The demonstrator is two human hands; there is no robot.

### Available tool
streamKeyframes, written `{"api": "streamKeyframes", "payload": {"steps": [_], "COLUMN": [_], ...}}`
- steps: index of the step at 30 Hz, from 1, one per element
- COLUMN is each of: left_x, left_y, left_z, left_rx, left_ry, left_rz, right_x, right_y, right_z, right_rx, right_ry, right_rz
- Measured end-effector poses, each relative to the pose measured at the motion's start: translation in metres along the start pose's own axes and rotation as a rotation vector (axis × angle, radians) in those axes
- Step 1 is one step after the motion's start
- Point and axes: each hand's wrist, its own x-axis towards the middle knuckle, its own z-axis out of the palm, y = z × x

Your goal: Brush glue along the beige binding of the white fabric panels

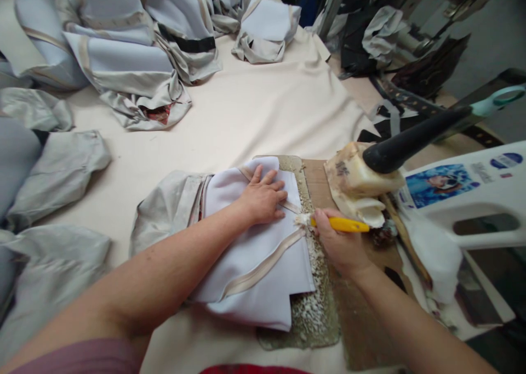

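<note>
A pale lavender fabric piece (250, 264) with beige strips lies over a glue-crusted board (299, 324). My left hand (265, 197) rests flat on the fabric with its fingers spread. In my right hand (337, 245) is a brush with a yellow handle (347, 224). Its whitish bristles touch the fabric's right edge, close to where the beige strips end. Grey gathered cloth (166, 209) is joined to the left side of the piece.
Similar sewn pieces (119, 56) are heaped at the back left, others (57, 171) along the left. Right of the board lie brown cardboard (316, 179), a glue-stained container (349, 171) with a black tube (415, 141), and a white jug (493, 193). Cream cloth (246, 100) covers the table.
</note>
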Motion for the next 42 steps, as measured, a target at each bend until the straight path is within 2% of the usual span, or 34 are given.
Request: {"api": "streamKeyframes", "payload": {"steps": [2, 6, 8, 10, 13, 15, 19, 22, 24, 30, 32, 34, 39, 42], "left_x": [0.001, 0.001, -0.004, -0.017, -0.045, -0.061, -0.068, -0.064, -0.064, -0.068, -0.068, -0.068, -0.069, -0.071], "left_y": [-0.001, 0.004, 0.016, 0.034, 0.062, 0.072, 0.071, 0.066, 0.065, 0.065, 0.065, 0.064, 0.064, 0.063], "left_z": [0.0, -0.008, -0.017, -0.027, -0.034, -0.032, -0.019, -0.015, -0.013, -0.008, -0.007, -0.007, -0.008, -0.008], "left_rx": [0.009, 0.029, 0.048, 0.052, -0.029, -0.087, -0.122, -0.122, -0.119, -0.122, -0.132, -0.141, -0.132, -0.126], "left_ry": [-0.005, -0.049, -0.059, -0.066, -0.201, -0.278, -0.278, -0.288, -0.275, -0.238, -0.245, -0.247, -0.246, -0.217], "left_rz": [0.0, -0.013, -0.047, -0.044, 0.057, 0.094, 0.063, 0.065, 0.073, 0.076, 0.076, 0.074, 0.065, 0.072], "right_x": [-0.004, -0.033, -0.037, -0.03, -0.015, -0.013, -0.018, -0.019, -0.026, -0.099, -0.107, -0.093, -0.027, -0.023], "right_y": [0.004, -0.002, -0.004, -0.002, 0.005, 0.009, 0.009, 0.01, 0.011, -0.002, -0.006, -0.005, 0.001, 0.0], "right_z": [0.001, -0.008, -0.012, -0.011, -0.005, -0.001, 0.003, 0.005, 0.005, -0.012, -0.015, -0.012, 0.008, 0.008], "right_rx": [-0.007, -0.023, -0.012, -0.007, -0.009, -0.013, -0.062, -0.085, -0.095, -0.121, -0.122, -0.137, -0.136, -0.106], "right_ry": [0.005, -0.092, -0.04, -0.007, 0.039, 0.082, 0.033, 0.091, 0.078, -0.115, -0.126, -0.097, 0.112, 0.041], "right_rz": [0.0, -0.012, -0.016, -0.034, -0.07, -0.083, -0.123, -0.091, -0.096, -0.217, -0.223, -0.243, -0.252, -0.221]}}
